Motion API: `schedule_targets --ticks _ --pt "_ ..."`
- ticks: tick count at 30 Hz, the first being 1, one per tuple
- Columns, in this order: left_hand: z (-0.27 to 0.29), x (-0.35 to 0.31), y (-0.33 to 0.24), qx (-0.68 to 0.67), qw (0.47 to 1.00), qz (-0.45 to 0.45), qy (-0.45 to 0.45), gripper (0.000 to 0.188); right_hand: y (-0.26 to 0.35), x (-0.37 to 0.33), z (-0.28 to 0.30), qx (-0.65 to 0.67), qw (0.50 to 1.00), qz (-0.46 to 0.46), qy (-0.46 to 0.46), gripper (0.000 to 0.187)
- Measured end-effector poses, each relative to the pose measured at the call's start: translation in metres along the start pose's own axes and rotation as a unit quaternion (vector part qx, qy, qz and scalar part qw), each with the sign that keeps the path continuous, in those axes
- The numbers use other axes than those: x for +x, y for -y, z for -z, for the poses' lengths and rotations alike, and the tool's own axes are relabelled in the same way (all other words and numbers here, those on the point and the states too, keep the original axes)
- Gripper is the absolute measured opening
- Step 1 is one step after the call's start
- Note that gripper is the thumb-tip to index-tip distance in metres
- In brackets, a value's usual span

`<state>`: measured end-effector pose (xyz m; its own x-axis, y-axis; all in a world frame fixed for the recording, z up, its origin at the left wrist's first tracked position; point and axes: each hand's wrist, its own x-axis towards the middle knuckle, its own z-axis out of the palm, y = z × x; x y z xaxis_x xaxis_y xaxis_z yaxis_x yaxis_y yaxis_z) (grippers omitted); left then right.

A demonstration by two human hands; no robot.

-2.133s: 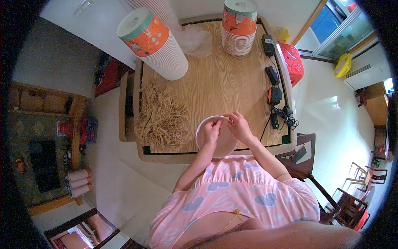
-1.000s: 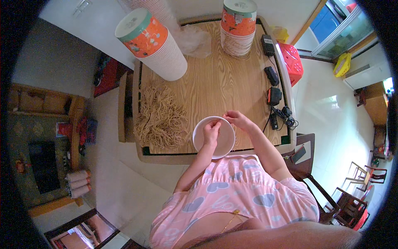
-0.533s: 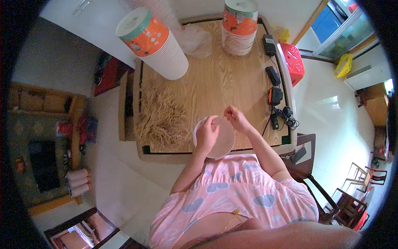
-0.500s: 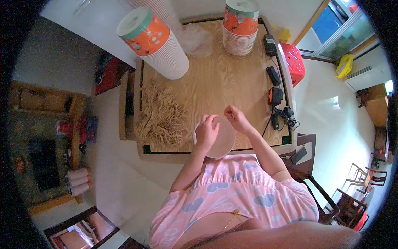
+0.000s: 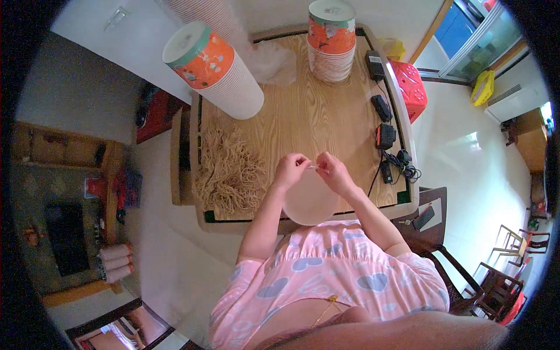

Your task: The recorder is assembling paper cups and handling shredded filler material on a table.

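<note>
A round, pale paper tub (image 5: 310, 201) rests against the table's near edge, between my forearms, its open mouth facing up. At its far rim both hands meet with bent fingers. My left hand (image 5: 289, 171) is closed in a pinch, and my right hand (image 5: 332, 172) pinches just beside it. A thin pale bit shows between the fingertips; whether it is the rim or a separate strip I cannot make out. To the left of my left hand lies a loose heap of tan twine (image 5: 228, 169).
A tall stack of paper tubs (image 5: 232, 81) leans at the back left, with a shorter stack (image 5: 331, 49) at the back right. Clear plastic wrap (image 5: 277, 65) lies between them. Black adapters (image 5: 385, 137) and cables line the wooden table's (image 5: 309, 116) right side. A red stool (image 5: 410, 87) stands beyond.
My left hand has shifted from over the tub to its far rim, closing beside my right hand. The tub's mouth is now less covered. The whole view has shifted slightly.
</note>
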<state>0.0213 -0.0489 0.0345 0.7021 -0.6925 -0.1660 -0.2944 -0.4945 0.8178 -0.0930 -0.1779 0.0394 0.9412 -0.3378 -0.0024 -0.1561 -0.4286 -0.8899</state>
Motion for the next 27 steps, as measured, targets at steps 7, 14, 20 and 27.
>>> schedule_targets --ticks 7,14,20,27 --pt "-0.015 -0.007 0.016 -0.292 0.949 0.122 0.001 0.010 0.001 0.000 0.006 -0.076 0.994 0.081 0.017 0.015" --pt "-0.024 -0.010 0.026 -0.365 0.922 0.112 -0.061 0.009 0.010 0.005 -0.008 -0.059 0.993 0.100 -0.026 0.017" --pt "-0.025 -0.011 0.021 -0.344 0.928 0.112 -0.091 0.008 0.005 0.017 -0.009 0.020 1.000 0.006 -0.023 0.019" --pt "-0.029 -0.011 0.026 -0.168 0.976 0.014 -0.138 0.010 0.020 0.038 -0.006 -0.030 0.998 0.040 0.034 0.014"
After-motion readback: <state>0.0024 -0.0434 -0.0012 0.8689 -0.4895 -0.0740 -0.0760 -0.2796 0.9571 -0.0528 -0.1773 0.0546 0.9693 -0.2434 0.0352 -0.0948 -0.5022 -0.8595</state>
